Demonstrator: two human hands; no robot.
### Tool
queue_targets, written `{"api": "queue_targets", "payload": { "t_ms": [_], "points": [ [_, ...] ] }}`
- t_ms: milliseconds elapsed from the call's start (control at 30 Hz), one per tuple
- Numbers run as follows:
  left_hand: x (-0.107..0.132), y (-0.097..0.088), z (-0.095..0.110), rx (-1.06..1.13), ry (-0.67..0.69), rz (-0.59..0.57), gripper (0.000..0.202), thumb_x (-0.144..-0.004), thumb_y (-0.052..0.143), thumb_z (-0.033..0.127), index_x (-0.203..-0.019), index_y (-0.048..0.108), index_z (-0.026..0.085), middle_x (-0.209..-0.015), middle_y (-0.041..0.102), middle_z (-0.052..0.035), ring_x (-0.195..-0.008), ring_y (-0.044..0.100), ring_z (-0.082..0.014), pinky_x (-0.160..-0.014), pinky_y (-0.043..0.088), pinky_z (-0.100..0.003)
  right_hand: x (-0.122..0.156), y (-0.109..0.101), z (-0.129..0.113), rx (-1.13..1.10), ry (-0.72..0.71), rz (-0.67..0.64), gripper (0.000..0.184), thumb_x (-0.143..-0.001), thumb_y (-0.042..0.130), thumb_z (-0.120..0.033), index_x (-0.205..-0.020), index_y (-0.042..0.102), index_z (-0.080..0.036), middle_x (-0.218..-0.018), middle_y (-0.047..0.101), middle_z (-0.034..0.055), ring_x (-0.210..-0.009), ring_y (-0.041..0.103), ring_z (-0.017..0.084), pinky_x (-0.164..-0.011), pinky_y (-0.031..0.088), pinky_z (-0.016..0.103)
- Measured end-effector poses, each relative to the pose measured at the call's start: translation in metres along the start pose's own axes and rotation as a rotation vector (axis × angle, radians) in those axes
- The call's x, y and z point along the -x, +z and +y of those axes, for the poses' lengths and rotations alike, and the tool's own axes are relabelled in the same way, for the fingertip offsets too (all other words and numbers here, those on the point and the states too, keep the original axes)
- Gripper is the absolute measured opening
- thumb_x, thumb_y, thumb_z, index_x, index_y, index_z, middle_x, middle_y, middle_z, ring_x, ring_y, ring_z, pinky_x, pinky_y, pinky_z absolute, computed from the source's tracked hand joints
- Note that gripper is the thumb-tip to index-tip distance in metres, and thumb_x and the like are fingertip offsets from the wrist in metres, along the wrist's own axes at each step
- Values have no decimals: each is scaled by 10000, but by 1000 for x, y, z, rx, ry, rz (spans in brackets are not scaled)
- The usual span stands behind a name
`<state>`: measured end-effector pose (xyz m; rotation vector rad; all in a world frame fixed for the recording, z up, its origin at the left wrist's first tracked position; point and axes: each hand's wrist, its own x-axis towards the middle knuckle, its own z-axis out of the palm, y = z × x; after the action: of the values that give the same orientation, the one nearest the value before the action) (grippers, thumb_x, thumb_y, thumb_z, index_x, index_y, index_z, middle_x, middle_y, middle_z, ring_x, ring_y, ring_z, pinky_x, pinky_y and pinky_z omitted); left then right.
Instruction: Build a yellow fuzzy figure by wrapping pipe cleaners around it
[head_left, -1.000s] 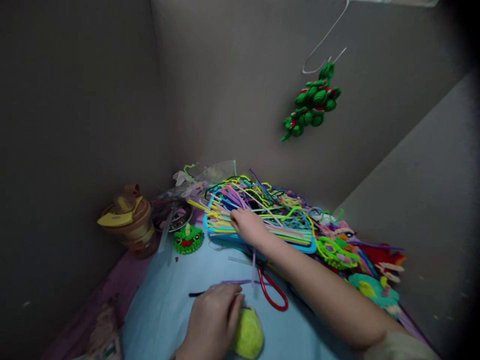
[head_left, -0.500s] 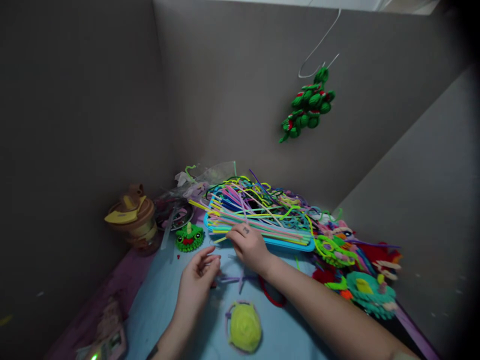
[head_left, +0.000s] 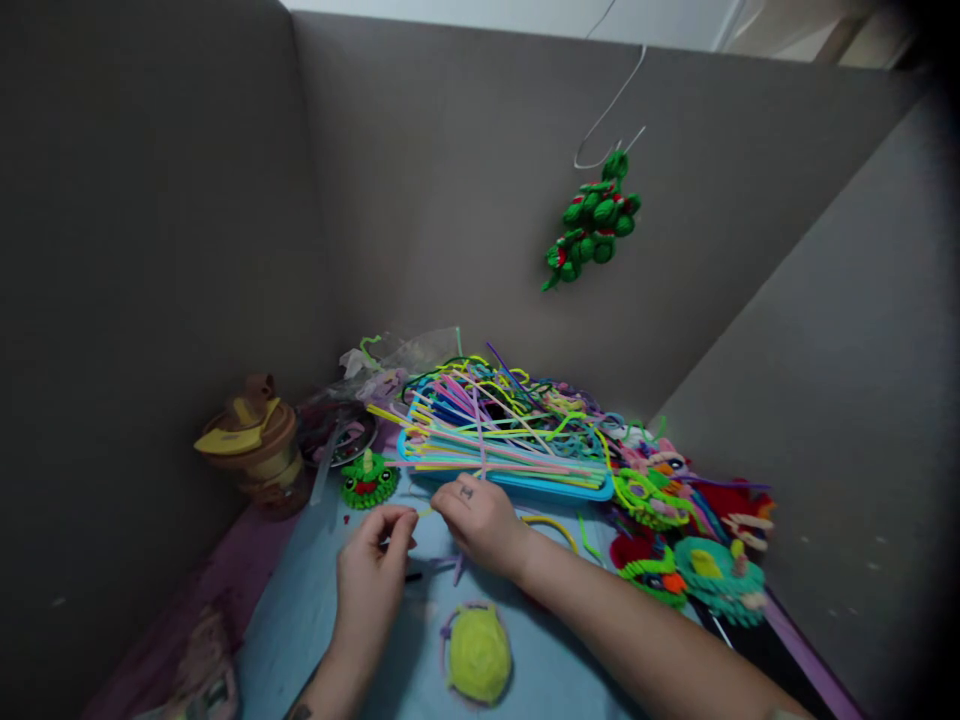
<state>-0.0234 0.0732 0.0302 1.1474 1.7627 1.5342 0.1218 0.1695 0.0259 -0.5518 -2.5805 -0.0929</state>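
My left hand and my right hand meet over a light blue table top, fingertips pinched together on a thin yellow pipe cleaner that curves off to the right. A coiled yellow-green pipe-cleaner disc with a purple edge lies just in front of both hands. Short purple and black pipe-cleaner pieces lie under the hands. Behind them a blue tray holds several long coloured pipe cleaners.
A brown lidded cup and a small green frog figure stand at the left. Finished pipe-cleaner pieces crowd the right side. A green pipe-cleaner bunch hangs on a wire hook against grey partition walls.
My right hand came back from the tray toward me. My left hand let go of the yellow-green disc, rose and joined the right hand on a yellow pipe cleaner.
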Motion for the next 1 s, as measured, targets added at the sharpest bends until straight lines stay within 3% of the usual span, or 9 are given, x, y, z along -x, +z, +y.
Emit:
{"api": "queue_targets", "payload": {
  "t_ms": [67,267,467,533,600,733,800,867,1000],
  "points": [
    [1,-9,5,-27,49,111,304,-766,560,459,-753,613,160,-611,591,-6,-556,560,-145,-478,434,-220,2,1,11,65,101,-38,215,-845,430,-92,-929,613,-167,-827,647,70,-766,505,184,-652,366,276],
    [0,-38,30,72,221,650,203,-808,578,364,-816,539,165,-648,545,26,-549,530,-110,-511,435,-219,9,-6,48,82,362,-78,190,-870,442,-124,-924,617,-175,-879,632,79,-874,526,196,-741,393,278],
    [-4,-44,48,335,140,834,182,-795,607,321,-751,492,187,-664,517,35,-595,534,-113,-558,483,-252,18,-18,47,-187,516,39,193,-830,500,-132,-992,593,-183,-1022,584,82,-957,530,195,-829,417,314],
    [-1,-40,44,401,119,742,186,-781,617,329,-767,494,190,-686,534,33,-608,538,-111,-553,476,-234,24,-23,33,-338,535,183,230,-808,522,-128,-1022,584,-183,-1078,554,91,-1009,512,197,-875,406,331],
    [5,-31,36,430,111,540,214,-767,626,364,-794,499,194,-687,553,33,-588,538,-105,-532,461,-213,34,-27,13,-533,551,286,215,-799,559,-180,-1012,584,-203,-1039,554,73,-950,519,185,-843,415,327],
    [25,-5,22,282,132,-133,251,-804,562,424,-759,537,178,-617,568,13,-545,539,-117,-509,450,-214,62,-33,-31,-1281,614,233,525,-749,655,-441,-1187,464,-222,-862,557,25,-612,476,101,-557,387,233],
    [34,5,20,116,206,-432,244,-834,518,384,-722,557,171,-611,578,-3,-559,546,-128,-526,445,-223,76,-35,-47,-1486,664,329,624,-702,676,-534,-1189,460,-209,-755,522,-11,-529,413,73,-482,312,205],
    [40,10,21,-78,335,-574,225,-857,478,329,-728,578,174,-655,604,-18,-607,560,-140,-569,444,-234,87,-37,-56,-1545,740,494,557,-714,656,-557,-1109,520,-189,-657,480,-39,-488,369,58,-464,261,200],
    [44,9,26,-350,575,-629,215,-877,413,261,-794,598,188,-751,644,-42,-707,589,-166,-643,451,-261,100,-34,-60,-1538,822,688,399,-695,692,-525,-823,596,-159,-485,442,-56,-453,354,64,-471,237,209]
  ]
}}
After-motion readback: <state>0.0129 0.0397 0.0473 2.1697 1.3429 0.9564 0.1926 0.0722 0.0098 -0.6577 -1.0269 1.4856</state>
